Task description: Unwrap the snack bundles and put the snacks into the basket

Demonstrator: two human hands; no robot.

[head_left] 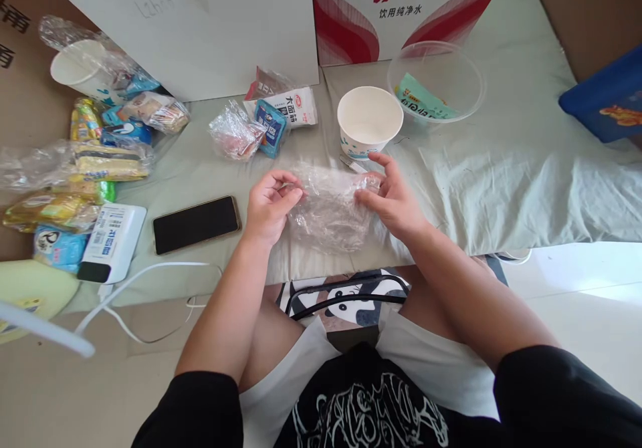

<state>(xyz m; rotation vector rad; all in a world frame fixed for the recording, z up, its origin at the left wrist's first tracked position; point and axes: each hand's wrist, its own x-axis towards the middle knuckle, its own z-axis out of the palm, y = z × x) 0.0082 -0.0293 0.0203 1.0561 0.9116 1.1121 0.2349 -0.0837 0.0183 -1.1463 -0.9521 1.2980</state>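
A clear plastic bag (331, 214) is spread between my two hands near the front edge of the cloth-covered table. My left hand (273, 207) pinches its left side between thumb and fingers. At the upper right corner, my right hand (391, 197) grips the film with the thumb and a finger, the index finger stretched out. Just beyond the bag stands a white paper bowl (370, 124), upright, its visible inside bare. A small pale object (354, 164) lies at the bowl's foot, partly hidden by the bag.
Behind the bowl is a clear plastic bowl (474, 97) with a green packet (424, 98). Snack packets (271, 127) and a phone (196, 225) lie left of centre. Further left are a white device (118, 234) with a cable, wrapped snacks (110, 162) and another paper bowl (80, 67). Boxes (401, 33) stand behind.
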